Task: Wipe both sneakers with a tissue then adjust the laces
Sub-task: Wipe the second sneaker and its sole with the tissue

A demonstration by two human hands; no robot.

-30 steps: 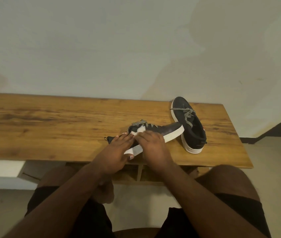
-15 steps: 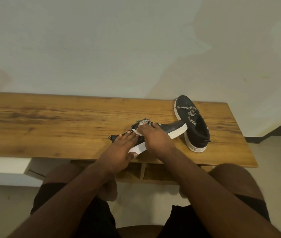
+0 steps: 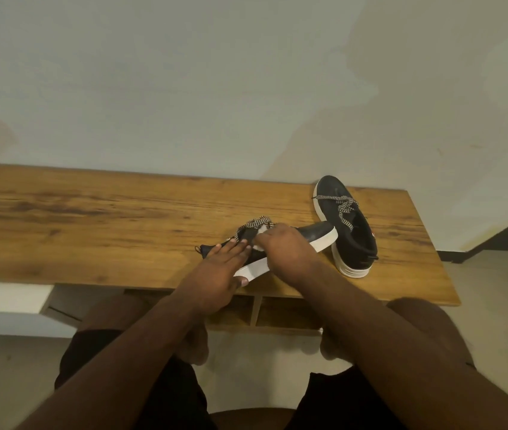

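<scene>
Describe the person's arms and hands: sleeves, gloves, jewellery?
Both forearms are bare, with no sleeves in view. The left hand and right hand wear no gloves, and no rings, watch or bands are visible. Dark shorts cover the thighs.

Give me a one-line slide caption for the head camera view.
Left hand steadies a black sneaker while right hand presses a tissue near its laces.

2 bare forearms are extended forward from the bottom edge. The left hand (image 3: 215,271) is laid flat, fingers straight. The right hand (image 3: 287,252) is curled, knuckles up, beside it.
</scene>
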